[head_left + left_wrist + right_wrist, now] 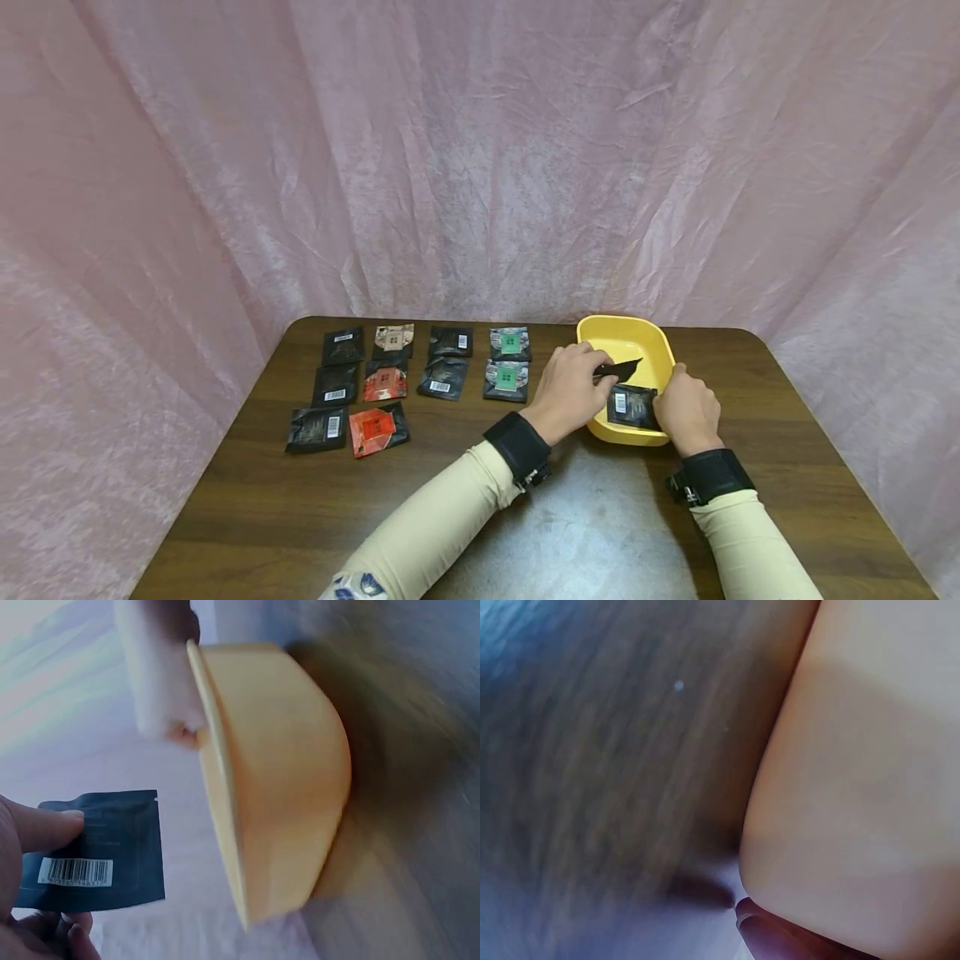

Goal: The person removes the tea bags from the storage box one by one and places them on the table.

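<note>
Over the yellow plastic basin (643, 347), my left hand (570, 385) pinches a black sachet. The left wrist view shows the thumb lying across this sachet (112, 847), above a white barcode label. My right hand (686, 408) grips the basin's right rim. In the right wrist view its fingertips (769, 930) show at the basin's outer wall (855, 787). Another black sachet (632, 407), barcode side up, lies inside the basin's near part, close to the right hand.
Left of the basin, two green-labelled sachets (506, 379) lie in a column on the wooden table (247, 517). Further left are more columns with black sachets (336, 384), red ones (378, 428) and a beige one (393, 339). A pink curtain (480, 167) hangs behind the table.
</note>
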The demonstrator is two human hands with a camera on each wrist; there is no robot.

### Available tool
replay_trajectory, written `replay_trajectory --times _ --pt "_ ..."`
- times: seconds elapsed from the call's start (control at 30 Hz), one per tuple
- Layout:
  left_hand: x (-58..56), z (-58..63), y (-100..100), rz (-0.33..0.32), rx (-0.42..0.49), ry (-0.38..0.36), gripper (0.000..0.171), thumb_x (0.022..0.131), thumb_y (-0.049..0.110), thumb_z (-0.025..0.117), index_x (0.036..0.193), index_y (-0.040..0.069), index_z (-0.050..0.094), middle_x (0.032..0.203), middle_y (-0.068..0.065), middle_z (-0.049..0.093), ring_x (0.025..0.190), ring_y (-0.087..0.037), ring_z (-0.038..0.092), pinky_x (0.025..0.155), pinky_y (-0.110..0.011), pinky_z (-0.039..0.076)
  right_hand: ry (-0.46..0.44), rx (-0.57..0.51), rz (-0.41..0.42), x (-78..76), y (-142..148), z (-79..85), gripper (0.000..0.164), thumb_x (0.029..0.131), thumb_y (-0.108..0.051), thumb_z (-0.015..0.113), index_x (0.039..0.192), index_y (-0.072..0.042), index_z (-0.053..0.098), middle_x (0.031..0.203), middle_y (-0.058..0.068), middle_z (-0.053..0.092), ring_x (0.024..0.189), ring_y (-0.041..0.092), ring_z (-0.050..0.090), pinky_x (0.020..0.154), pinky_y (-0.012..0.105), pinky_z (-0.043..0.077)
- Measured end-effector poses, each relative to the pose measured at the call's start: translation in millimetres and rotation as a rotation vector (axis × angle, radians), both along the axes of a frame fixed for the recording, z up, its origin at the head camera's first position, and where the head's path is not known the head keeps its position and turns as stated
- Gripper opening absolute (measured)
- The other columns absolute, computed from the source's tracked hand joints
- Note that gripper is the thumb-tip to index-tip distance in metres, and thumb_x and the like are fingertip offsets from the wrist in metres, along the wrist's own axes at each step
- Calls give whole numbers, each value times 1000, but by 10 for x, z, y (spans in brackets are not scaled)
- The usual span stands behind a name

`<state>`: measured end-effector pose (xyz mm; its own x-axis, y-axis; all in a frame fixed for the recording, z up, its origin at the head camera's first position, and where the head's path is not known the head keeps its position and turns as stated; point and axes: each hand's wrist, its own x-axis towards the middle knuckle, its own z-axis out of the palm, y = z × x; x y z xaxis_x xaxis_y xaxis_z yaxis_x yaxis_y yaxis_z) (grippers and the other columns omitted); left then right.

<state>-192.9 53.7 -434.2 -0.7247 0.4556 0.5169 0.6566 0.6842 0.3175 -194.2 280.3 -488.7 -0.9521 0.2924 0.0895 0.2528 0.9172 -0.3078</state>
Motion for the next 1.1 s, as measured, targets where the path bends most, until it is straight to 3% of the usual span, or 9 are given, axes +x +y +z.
replay_trajectory --times 0.2,0.4,0.57,0.83,1.0,1.1 --pt "124 -36 -517 50 87 -1 15 101 16 73 113 16 83 98 1 70 90 -16 63 78 -25 52 -12 -10 -13 3 10 6 60 94 -12 62 142 19 46 103 40 69 87 55 69 71 62 55" --pt "257 -187 -994 180 -73 40 22 95 4 74 111 14 85 102 -1 73 92 -19 64 83 -30 56 -23 -19 -10 0 24 24 62 94 -13 62 144 19 44 103 40 68 87 54 68 71 61 55" --pt "386 -274 -1324 262 -169 -6 28 91 -3 73 114 10 84 104 -6 72 93 -22 65 90 -35 58 -20 -23 -7 -1 13 7 63 93 -12 61 145 20 43 105 41 68 87 54 68 73 62 55" --pt "516 -390 -1636 406 -275 -165 26 88 3 82 114 5 82 106 -9 71 97 -25 66 91 -40 60 -16 -14 -7 10 4 17 67 93 -12 62 148 21 41 106 42 68 88 55 69 74 63 56" --pt "474 -518 -1736 432 -347 -220 21 83 8 87 104 3 84 108 -12 71 95 -26 65 91 -41 62 -23 -12 -3 12 14 20 68 93 -12 62 148 21 40 105 41 68 87 53 69 75 63 57" --pt "461 -588 -1777 433 -386 -206 17 82 10 88 96 2 83 106 -13 73 94 -28 65 91 -41 61 -30 -11 -1 18 14 16 68 94 -12 61 149 21 40 107 42 68 88 54 69 75 63 57"
